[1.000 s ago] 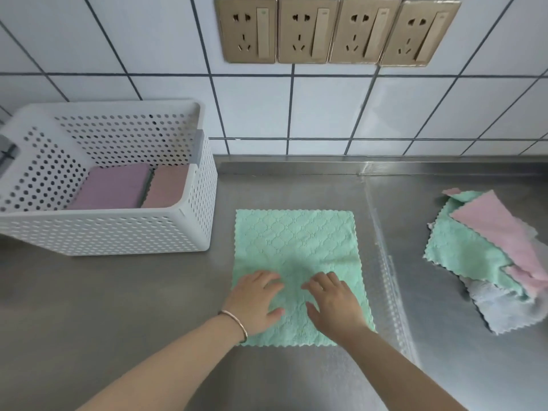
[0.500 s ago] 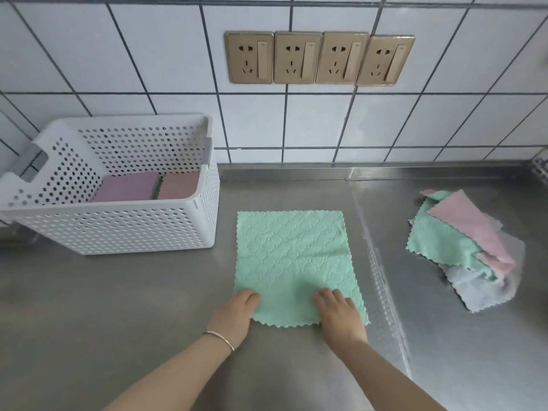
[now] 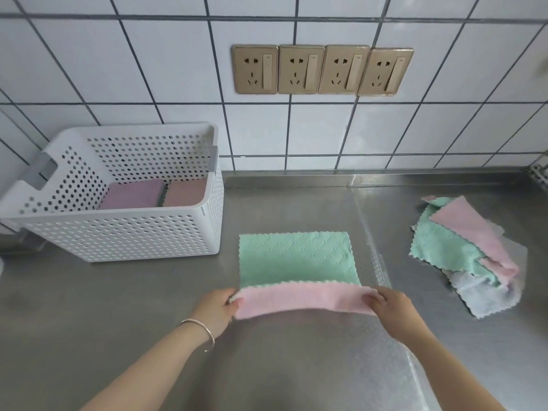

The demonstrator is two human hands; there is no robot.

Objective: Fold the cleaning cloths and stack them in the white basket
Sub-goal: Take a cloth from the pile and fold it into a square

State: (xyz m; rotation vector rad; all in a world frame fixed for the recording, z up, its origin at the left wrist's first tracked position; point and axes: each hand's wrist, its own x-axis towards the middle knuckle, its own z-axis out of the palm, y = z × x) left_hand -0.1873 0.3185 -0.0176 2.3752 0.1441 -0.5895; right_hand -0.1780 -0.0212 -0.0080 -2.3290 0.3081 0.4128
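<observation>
At the far left of the steel table (image 3: 124, 307), the white basket (image 3: 124, 232) stands against the tiled wall (image 3: 148, 84), and inside it you see two folded cloths side by side, a purple one (image 3: 132, 194) and a pink one (image 3: 184, 193). Your left hand (image 3: 215, 310), with a thin bracelet (image 3: 201, 330) at the wrist, has its fingers closed in a pinch on the left near corner of the green cloth (image 3: 293, 256). This cloth lies in the middle of the table, just to the right of the basket. Its near edge is lifted and turned over toward the wall, so the pink underside shows as a band between your hands. Your right hand (image 3: 391, 307) pinches the right near corner in the same way. Farther right, well apart, a loose pile of unfolded cloths (image 3: 465, 253) in green, pink and pale grey rests on the table. Four gold wall sockets (image 3: 321, 69) sit on the tiles above.
</observation>
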